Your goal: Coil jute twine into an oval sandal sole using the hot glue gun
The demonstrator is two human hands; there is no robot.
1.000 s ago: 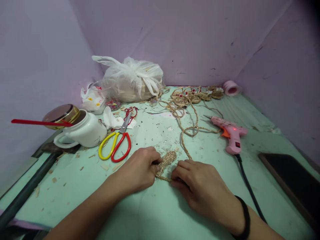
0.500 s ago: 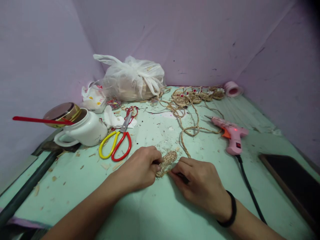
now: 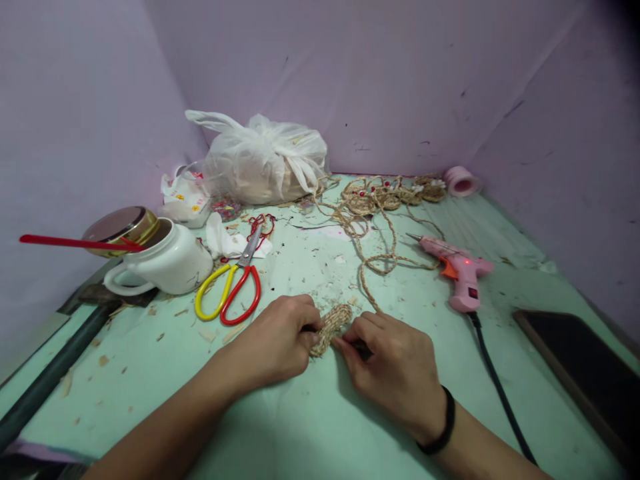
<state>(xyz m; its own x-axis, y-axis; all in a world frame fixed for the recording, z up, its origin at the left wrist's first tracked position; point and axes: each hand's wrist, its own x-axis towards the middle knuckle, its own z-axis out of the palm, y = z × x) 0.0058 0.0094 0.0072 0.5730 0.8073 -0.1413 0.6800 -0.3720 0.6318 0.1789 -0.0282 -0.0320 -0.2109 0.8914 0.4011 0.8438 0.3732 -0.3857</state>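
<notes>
A small oval coil of tan braided rope lies low over the front of the table. My left hand is closed on its left edge, fingers curled. At the coil's right edge, my right hand pinches the rope close against it; the fingers partly hide the strand. From behind the right hand the loose rope runs back across the table in loops. A black band circles my right wrist. Left of the hands lie scissors with one yellow and one red handle.
A pink glue gun with a lit red light and a dark phone lie right. Left are a white mug, a gold-rimmed lid and a hammer. Behind stand a white plastic bag, rope pieces and pink tape.
My right hand has moved slightly left, closer to the coil's edge. The left hand keeps its hold. The whole view has shifted a little.
</notes>
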